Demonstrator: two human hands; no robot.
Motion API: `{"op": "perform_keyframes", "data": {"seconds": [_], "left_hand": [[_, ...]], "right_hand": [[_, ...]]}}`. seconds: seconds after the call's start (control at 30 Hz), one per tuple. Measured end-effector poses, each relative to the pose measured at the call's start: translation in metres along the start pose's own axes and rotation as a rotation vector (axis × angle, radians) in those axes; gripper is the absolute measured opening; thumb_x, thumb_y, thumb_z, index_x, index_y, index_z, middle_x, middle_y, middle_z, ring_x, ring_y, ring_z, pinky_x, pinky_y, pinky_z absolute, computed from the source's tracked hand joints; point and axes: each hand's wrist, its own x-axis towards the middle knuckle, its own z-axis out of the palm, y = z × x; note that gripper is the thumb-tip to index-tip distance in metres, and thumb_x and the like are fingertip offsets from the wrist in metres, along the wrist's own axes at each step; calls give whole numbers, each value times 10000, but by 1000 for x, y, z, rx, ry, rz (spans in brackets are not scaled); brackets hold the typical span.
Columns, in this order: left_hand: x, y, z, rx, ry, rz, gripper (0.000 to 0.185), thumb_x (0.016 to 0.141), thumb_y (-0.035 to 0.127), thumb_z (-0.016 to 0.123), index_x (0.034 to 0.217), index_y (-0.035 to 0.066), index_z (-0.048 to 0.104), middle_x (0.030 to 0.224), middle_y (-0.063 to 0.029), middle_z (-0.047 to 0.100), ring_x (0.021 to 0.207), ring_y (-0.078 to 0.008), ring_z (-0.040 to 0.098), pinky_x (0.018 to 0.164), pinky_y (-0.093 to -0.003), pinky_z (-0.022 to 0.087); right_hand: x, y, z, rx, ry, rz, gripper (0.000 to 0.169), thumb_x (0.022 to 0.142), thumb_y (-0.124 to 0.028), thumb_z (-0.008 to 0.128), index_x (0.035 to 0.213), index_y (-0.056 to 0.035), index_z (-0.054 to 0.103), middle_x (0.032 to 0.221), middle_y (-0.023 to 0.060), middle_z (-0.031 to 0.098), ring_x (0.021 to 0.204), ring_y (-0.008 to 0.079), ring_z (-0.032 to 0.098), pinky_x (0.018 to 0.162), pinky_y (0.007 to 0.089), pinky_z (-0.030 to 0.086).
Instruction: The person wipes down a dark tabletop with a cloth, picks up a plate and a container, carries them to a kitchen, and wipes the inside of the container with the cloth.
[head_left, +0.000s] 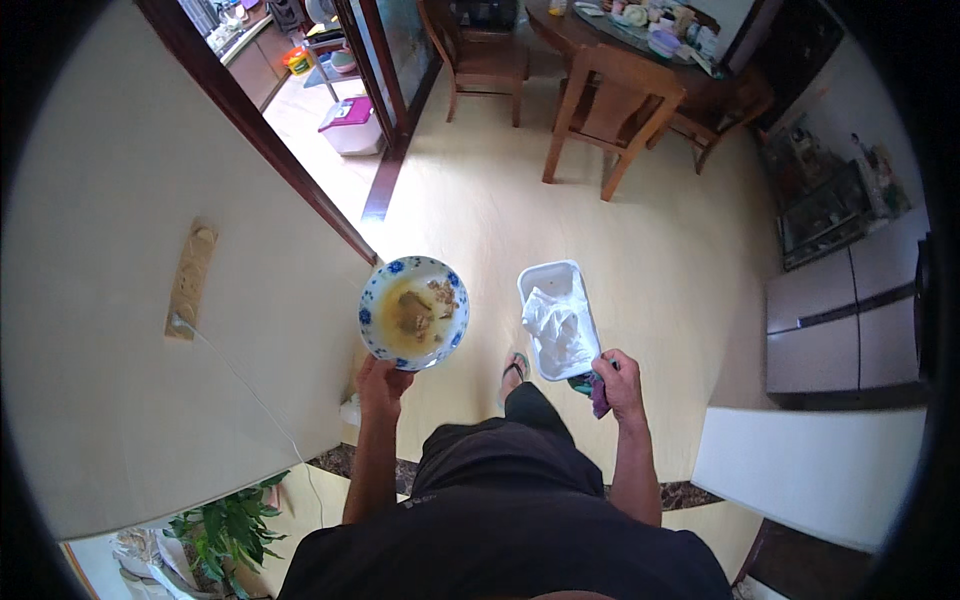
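My left hand grips the near rim of a blue-and-white patterned ceramic dish, which holds brownish liquid and scraps of food. In my right hand is the near corner of a white rectangular plastic tray. Crumpled white tissue or thin plastic lies in the tray. A purple and green cloth hangs beneath the tray's corner, also held by my right hand. The dish and the tray are apart, both held above the floor.
A wall with a power socket strip stands at the left, beside a doorway to a kitchen with a lidded plastic box. Ahead are a wooden chair and a cluttered round table. Grey cabinets and a white partition are at the right.
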Motion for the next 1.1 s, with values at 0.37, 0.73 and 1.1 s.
{"op": "perform_keyframes", "data": {"seconds": [0.37, 0.73, 1.1], "left_hand": [[-43, -4, -6, 57, 98, 18, 385, 861, 11, 494, 1242, 30, 544, 981, -81, 675, 743, -185, 696, 537, -247, 566], [-75, 21, 13, 235, 175, 111, 414, 823, 11, 530, 1233, 48, 579, 900, -64, 700, 681, -149, 689, 567, -271, 580], [11, 176, 46, 142, 223, 102, 448, 814, -1, 528, 1260, 34, 559, 923, -60, 679, 691, -137, 667, 547, -280, 578]], "right_hand": [[13, -18, 23, -55, -160, -3, 184, 851, -186, 652, 821, -7, 621, 645, 44, 607, 513, 82, 550, 453, 258, 459], [5, -15, 24, 159, -178, 6, 151, 859, -186, 658, 833, -46, 607, 700, -5, 591, 591, 62, 523, 532, 224, 430], [87, -150, 128, 104, -233, 87, 156, 860, -168, 634, 802, -29, 592, 665, 23, 593, 507, 82, 522, 460, 250, 415]]}}
